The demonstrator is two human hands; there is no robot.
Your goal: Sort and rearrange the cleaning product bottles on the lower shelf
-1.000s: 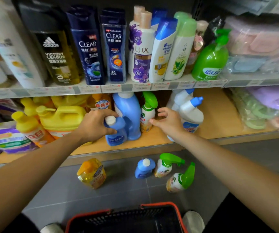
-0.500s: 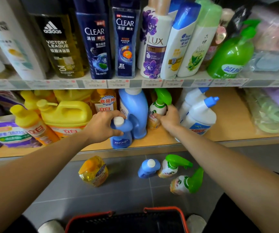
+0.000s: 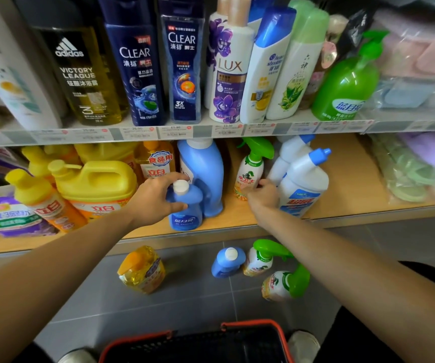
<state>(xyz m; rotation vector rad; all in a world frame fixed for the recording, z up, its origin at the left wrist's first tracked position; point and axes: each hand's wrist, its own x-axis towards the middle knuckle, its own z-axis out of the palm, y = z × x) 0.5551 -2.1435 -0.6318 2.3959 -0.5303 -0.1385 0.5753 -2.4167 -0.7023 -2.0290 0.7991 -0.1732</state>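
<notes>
My left hand (image 3: 156, 197) grips a small blue detergent bottle (image 3: 186, 213) with a white cap, standing near the front of the lower shelf (image 3: 342, 205). A tall blue bottle (image 3: 203, 174) stands right behind it. My right hand (image 3: 262, 196) holds the lower body of a white spray bottle with a green trigger (image 3: 251, 169). Two white toilet-cleaner bottles with blue caps (image 3: 302, 184) stand just right of that hand. Yellow detergent jugs (image 3: 93, 184) fill the shelf's left part.
On the grey floor below stand a yellow bottle (image 3: 143, 271), a small blue bottle (image 3: 226, 262) and two green-trigger sprays (image 3: 263, 258), one of them tipped (image 3: 284, 284). A red-rimmed black basket (image 3: 198, 341) sits at my feet. Shampoo bottles (image 3: 182, 69) line the upper shelf.
My right hand reached forward from open air to the green-trigger spray bottle and took hold of it. My left hand stayed on the small blue bottle. The view moved closer to the shelf.
</notes>
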